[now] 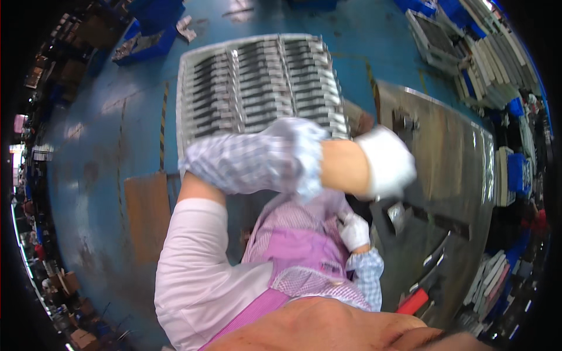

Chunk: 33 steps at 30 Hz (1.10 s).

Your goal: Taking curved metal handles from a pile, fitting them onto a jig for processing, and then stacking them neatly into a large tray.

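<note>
My left hand (387, 162), in a white glove, is stretched across my body to the right, over the near-left part of a metal worktable (433, 164). Motion smears it, and its fingers cannot be made out. Close to my apron, at the table's left edge, my gloved right hand (355, 231) is closed, its fingers drawn together; what they hold, if anything, is hidden. A small shiny metal piece (397, 217) lies on the table to the right of that hand. Ahead of me stands a pale tray (182, 105) filled with rows of slim dark metal parts (263, 82), partly covered by my left forearm.
A red-handled tool (413, 302) lies on the near part of the table, and a small metal fixture (405, 120) sits at its far end. A brown board (146, 216) is on the blue floor at left. Blue bins (149, 47) stand far left; stacked trays (497, 64) far right.
</note>
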Motion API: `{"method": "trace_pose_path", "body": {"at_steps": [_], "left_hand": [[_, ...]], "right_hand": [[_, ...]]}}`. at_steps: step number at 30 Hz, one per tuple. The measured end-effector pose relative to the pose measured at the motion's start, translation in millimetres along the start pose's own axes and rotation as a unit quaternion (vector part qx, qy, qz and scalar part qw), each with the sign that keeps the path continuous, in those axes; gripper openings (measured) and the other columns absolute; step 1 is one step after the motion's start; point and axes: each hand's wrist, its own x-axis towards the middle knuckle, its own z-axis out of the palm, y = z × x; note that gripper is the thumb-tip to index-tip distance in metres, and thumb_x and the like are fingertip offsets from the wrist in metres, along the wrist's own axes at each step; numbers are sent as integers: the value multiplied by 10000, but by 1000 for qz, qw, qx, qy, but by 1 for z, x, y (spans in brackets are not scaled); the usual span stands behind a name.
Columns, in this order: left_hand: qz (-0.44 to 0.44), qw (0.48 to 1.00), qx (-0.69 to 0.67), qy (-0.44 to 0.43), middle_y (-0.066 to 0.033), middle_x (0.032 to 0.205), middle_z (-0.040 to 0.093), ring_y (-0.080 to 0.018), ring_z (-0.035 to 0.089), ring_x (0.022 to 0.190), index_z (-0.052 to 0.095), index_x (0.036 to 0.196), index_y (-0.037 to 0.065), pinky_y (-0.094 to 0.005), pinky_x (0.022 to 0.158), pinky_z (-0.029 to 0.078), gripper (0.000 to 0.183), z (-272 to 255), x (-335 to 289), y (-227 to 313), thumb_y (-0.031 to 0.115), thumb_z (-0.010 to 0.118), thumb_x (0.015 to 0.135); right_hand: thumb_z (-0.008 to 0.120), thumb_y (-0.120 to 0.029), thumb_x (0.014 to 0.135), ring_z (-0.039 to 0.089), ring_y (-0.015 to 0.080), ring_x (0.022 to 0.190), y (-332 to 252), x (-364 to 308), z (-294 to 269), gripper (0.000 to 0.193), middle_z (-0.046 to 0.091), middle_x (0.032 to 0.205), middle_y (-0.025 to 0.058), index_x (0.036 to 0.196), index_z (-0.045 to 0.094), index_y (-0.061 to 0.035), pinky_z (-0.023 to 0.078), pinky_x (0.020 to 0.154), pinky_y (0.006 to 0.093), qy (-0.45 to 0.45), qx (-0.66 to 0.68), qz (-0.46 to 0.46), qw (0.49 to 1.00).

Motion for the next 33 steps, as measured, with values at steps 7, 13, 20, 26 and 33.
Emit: {"method": "trace_pose_path", "body": {"at_steps": [7, 13, 20, 26, 33], "left_hand": [[27, 993, -76, -86, -121, 671, 651, -328, 671, 638, 711, 796, 93, -419, 578, 541, 177, 40, 4, 87, 267, 685, 784], [114, 982, -59, -140, -100, 674, 645, -300, 667, 626, 702, 822, 98, -398, 558, 536, 175, 46, 31, 145, 271, 680, 813], [191, 966, -13, -176, -74, 678, 638, -267, 662, 612, 691, 852, 104, -374, 535, 529, 173, 35, 52, 177, 276, 674, 848], [228, 953, 12, -200, -52, 681, 632, -239, 658, 599, 681, 878, 109, -353, 515, 523, 171, 37, 68, 182, 279, 669, 878], [260, 951, -143, -82, -38, 599, 592, -238, 630, 515, 669, 902, 112, -355, 481, 515, 199, 85, 98, 163, 311, 668, 906]], "right_hand": [[641, -212, 869, 679, 330, 834, 2, -63, 31, 202, 704, 933, 143, 1035, 720, -128, 548, 758, 447, -83, 34, 86, 992], [654, -224, 865, 678, 325, 862, 19, -92, 33, 233, 709, 962, 135, 1071, 725, -142, 548, 783, 440, 5, 85, 117, 989], [599, -164, 881, 682, 312, 893, 37, -103, 37, 229, 708, 951, 117, 1066, 730, -133, 536, 820, 442, 70, 115, 119, 984], [600, -169, 874, 677, 320, 875, 16, -224, 37, 230, 698, 913, 119, 1065, 715, -112, 543, 827, 428, 83, 147, 117, 979], [615, -161, 948, 682, 271, 1007, 113, -243, -18, 191, 724, 1058, 121, 1088, 701, -64, 535, 886, 404, 276, 281, 206, 896]]}}
